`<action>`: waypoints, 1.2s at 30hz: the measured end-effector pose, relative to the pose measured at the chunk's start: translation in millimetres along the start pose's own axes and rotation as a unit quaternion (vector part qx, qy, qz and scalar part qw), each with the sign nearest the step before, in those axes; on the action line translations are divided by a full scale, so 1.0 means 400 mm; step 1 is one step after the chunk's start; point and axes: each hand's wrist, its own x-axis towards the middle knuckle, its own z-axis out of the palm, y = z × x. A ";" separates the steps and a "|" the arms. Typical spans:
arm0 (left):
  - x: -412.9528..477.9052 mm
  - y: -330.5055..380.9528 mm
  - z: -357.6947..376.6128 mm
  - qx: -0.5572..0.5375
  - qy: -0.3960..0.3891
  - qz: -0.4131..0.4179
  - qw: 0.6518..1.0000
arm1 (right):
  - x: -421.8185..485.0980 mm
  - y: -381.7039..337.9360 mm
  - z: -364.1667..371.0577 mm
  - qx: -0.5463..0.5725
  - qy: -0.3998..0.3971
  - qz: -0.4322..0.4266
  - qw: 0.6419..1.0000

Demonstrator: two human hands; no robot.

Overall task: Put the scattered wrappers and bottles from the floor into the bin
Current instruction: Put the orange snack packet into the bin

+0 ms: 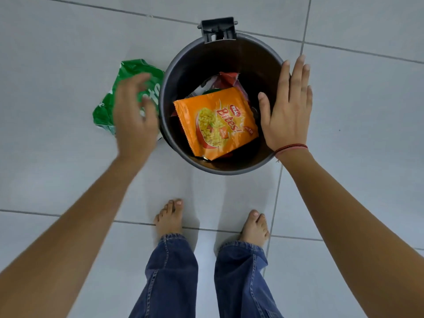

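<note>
Head view. I look straight down at a grey tiled floor [68, 168] with a round dark bin [183, 60] just above frame centre. Its hinge bracket [218, 29] sits at 12 o'clock on the rim, with no lid over the opening.

Inside the bin an orange wrapper [215, 122] printed "Bites!" lies on top, tilted. A red wrapper [229, 79] shows from under it toward 12 o'clock. Other scraps beneath are too dark for me to tell.

At 9 o'clock from the bin, on the floor and just beside its wall, lies a crumpled green wrapper [128, 74]. My left hand [135, 115] is over its right part, blurred, fingers curled loosely. I cannot tell whether they touch or grip the wrapper.

My right hand [286, 106] is at 3 o'clock on the bin, over the rim, flat and spread, palm down, holding nothing. Whether it rests on the rim I cannot tell. A red thread band [291, 148] circles that wrist.

At 6 o'clock from the bin, two bare feet [169, 219] stand on the floor, below blue jeans [172, 283]. The feet are apart from the bin.
</note>
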 end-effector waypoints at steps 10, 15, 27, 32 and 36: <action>-0.117 -0.304 0.077 0.404 -0.416 -0.026 0.814 | -0.002 0.004 0.008 0.001 0.006 0.000 1.000; -0.192 -0.286 0.050 0.342 -0.221 -0.142 0.902 | -0.003 0.004 0.008 0.002 0.002 -0.002 1.000; -0.088 0.145 -0.098 0.082 -0.214 0.059 0.972 | -0.003 0.009 0.006 0.037 -0.009 0.004 0.999; -0.069 0.142 0.053 0.196 -0.370 0.057 0.906 | -0.003 0.008 0.003 0.056 -0.006 0.009 0.998; -0.048 0.111 0.188 0.232 -0.442 0.053 0.865 | -0.007 0.009 0.004 0.064 -0.006 0.011 0.998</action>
